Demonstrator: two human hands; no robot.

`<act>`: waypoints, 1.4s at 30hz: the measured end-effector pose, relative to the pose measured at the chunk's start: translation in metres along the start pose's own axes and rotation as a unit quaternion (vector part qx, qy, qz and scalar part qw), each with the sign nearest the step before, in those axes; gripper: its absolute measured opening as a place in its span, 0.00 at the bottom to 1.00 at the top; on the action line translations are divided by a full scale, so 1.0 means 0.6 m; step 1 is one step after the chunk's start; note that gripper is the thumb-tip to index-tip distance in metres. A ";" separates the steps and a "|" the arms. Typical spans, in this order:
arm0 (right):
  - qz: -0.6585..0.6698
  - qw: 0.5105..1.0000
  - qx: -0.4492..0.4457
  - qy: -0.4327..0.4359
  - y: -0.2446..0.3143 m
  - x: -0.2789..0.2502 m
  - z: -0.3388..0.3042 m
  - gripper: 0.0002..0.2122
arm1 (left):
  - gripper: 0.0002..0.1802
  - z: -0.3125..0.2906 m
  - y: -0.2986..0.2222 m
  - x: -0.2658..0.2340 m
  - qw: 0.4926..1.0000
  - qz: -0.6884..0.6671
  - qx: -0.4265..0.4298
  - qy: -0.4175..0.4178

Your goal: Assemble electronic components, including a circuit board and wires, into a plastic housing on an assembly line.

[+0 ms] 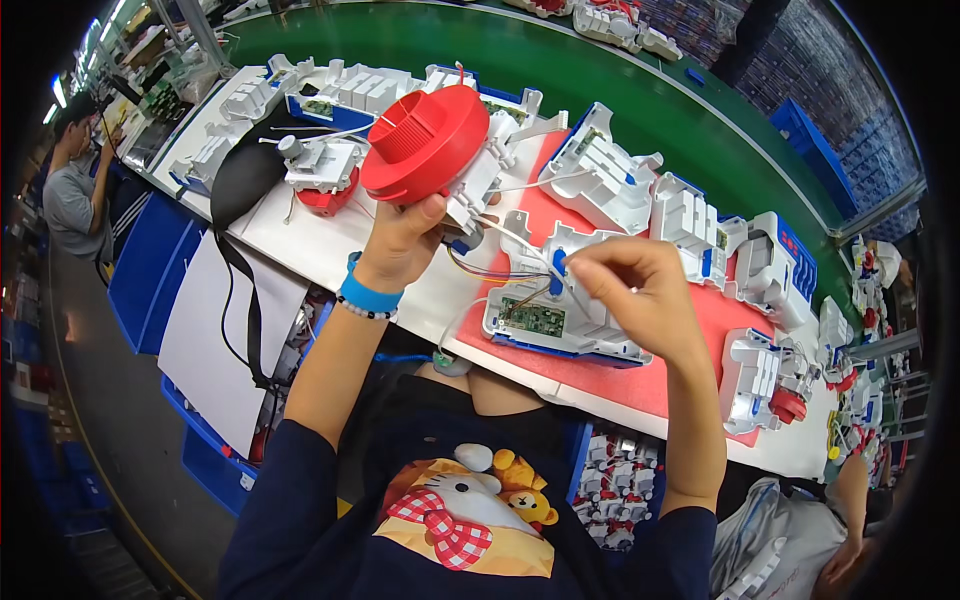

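My left hand is closed around the underside of a motor assembly, lifted above the table and tilted. It has a round red funnel-shaped housing on a white bracket. A white cable and several thin coloured wires lead from it down to a white plastic shell. Inside that shell lie a green circuit board and a blue clip-like piece. Over the shell, my right hand pinches the white cable between thumb and forefinger, beside the blue piece.
A second red-and-white motor assembly rests to the left. More white shells line the far side of a pink mat. Beyond runs a green conveyor. Blue bins stand at left; co-workers sit at both sides.
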State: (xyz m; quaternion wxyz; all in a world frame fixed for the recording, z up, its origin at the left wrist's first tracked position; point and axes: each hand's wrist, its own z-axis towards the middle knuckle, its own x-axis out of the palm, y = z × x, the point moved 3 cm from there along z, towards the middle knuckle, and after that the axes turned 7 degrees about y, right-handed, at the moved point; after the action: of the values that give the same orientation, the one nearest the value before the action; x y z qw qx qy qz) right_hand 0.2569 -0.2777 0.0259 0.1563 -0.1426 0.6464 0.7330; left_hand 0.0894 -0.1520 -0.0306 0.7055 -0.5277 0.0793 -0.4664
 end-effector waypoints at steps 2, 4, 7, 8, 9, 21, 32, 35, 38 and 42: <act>0.029 0.998 0.024 0.059 -0.007 0.010 -0.002 0.07 | 0.42 0.003 -0.002 -0.003 1.000 0.000 -0.005 0.009; 0.031 0.996 0.046 0.076 -0.013 0.015 -0.003 0.07 | 0.35 0.009 -0.004 0.001 0.994 -0.098 0.018 0.039; 0.043 0.991 0.074 0.106 -0.025 0.027 -0.004 0.07 | 0.45 0.010 -0.017 -0.001 0.999 0.006 -0.016 0.030; 0.054 0.988 0.080 0.118 -0.028 0.030 -0.004 0.08 | 0.46 0.014 -0.022 0.001 0.999 0.017 -0.022 0.033; 0.055 0.988 0.081 0.119 -0.027 0.030 -0.003 0.08 | 0.46 0.017 -0.023 -0.001 0.999 0.020 -0.021 0.037; 0.158 0.947 0.145 0.239 -0.060 0.038 0.015 0.06 | 0.43 0.024 -0.008 -0.023 0.997 0.062 -0.014 0.034; 0.035 0.972 0.137 0.188 -0.064 0.043 0.015 0.05 | 0.43 0.025 0.007 -0.021 0.997 0.054 -0.032 0.046; 0.049 0.974 0.119 0.186 -0.071 0.045 0.015 0.04 | 0.44 0.026 0.008 -0.016 0.998 0.047 -0.021 0.034; 0.005 0.980 0.096 0.176 -0.068 0.050 0.014 0.04 | 0.44 0.025 0.005 -0.011 0.998 0.050 -0.019 0.028; -0.023 0.978 0.098 0.184 -0.066 0.055 0.015 0.03 | 0.44 0.026 -0.002 -0.013 0.998 0.045 -0.020 0.033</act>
State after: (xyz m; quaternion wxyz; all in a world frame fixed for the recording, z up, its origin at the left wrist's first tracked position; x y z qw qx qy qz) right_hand 0.2431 -0.2630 -0.0221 0.0650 -0.2741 0.7292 0.6237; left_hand 0.0938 -0.1354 -0.0260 0.7123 -0.5215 0.1357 -0.4498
